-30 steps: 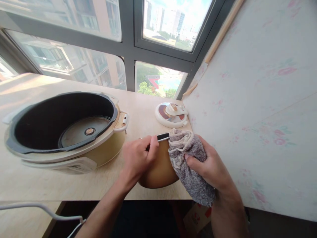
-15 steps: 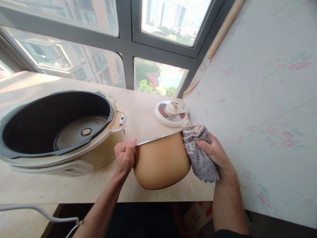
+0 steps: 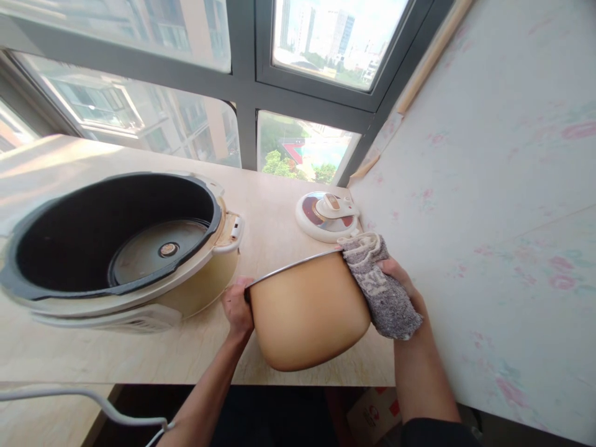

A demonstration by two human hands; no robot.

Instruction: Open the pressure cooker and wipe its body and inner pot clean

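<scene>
A golden-brown inner pot (image 3: 310,310) with a thin silvery rim is tilted before me, its mouth facing away. My left hand (image 3: 239,305) is closed on the rim at its left end. On the other side, my right hand (image 3: 401,276) is closed around a grey and white cloth (image 3: 384,288), which lies against the pot's right side and rim. The pot's inside is out of sight. To the left stands the open cream-coloured rice cooker body (image 3: 205,292), with its black cavity and a round heating plate (image 3: 153,254) at the bottom.
The cooker's lid (image 3: 326,217) lies behind the pot, near the flowered wall (image 3: 503,205). A window (image 3: 246,124) backs the pale countertop (image 3: 263,214). A grey cable (image 3: 93,397) runs at the lower left. Below the counter is a cardboard box (image 3: 372,413).
The pot has shifted slightly right and down, with its left end tipped lower. My right hand has moved a little on the cloth. The view has drifted slightly left.
</scene>
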